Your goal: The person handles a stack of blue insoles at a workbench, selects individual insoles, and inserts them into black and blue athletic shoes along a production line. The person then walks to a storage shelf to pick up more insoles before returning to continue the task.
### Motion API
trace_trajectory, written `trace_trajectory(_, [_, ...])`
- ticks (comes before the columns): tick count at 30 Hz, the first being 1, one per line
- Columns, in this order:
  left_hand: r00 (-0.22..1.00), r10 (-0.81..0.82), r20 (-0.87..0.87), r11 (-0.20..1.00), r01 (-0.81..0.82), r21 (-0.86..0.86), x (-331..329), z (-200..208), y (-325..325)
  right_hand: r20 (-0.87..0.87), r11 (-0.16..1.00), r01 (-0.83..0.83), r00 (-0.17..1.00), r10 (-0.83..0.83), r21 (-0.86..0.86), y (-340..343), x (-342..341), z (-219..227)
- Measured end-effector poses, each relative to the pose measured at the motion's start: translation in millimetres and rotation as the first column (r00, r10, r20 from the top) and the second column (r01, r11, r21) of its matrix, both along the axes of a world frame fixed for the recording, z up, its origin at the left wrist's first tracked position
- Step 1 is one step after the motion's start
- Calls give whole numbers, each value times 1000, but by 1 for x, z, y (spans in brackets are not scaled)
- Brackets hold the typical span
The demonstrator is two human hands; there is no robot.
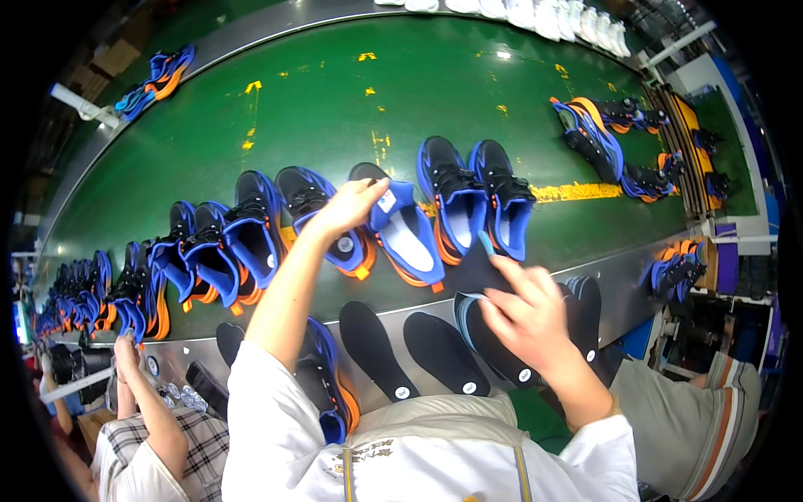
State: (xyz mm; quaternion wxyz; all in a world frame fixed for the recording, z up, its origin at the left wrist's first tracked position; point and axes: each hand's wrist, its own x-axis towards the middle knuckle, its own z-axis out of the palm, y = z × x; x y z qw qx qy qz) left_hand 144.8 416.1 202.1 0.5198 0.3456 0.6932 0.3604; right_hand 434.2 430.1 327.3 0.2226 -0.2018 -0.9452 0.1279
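Observation:
My left hand (355,205) is closed on the blue-lined tongue of a black and blue sneaker (425,261), pulling it aside so the white inside shows. My right hand (529,309) pinches a black insole (475,272) with a light blue edge, held tilted just right of that sneaker's opening. Below this hand, a stack of black insoles (502,347) rests on the metal edge. Two more insoles lie to its left, a near one (442,351) and another (374,347), each with a round white sticker. Two finished-looking sneakers (456,197) stand right of the held one.
A row of similar sneakers (251,226) runs left along the green conveyor belt (318,109). More sneakers (594,138) lie at the right, and white shoes (544,18) line the far side. One sneaker (330,385) sits against my body. Co-workers are at left (155,418) and right (686,427).

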Motion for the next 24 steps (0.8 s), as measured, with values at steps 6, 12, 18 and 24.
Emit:
trace_trajectory(6, [963, 135, -235, 991, -125, 57, 12, -17, -9, -32, 990, -140, 989, 141, 34, -5, -53, 28])
trace_trajectory(12, [938, 325, -119, 929, -294, 225, 24, -26, -21, 162, 985, -154, 977, 140, 81, 5, -49, 8])
trace_trajectory(18, [952, 290, -101, 916, -246, 316, 33, -7, -23, 252, 997, -65, 966, 52, 42, 5, -71, -95])
trace_trajectory(24, [931, 286, -227, 939, -225, 260, 31, -2, -18, 315, 981, 186, 935, -162, -50, 0, -100, -137])
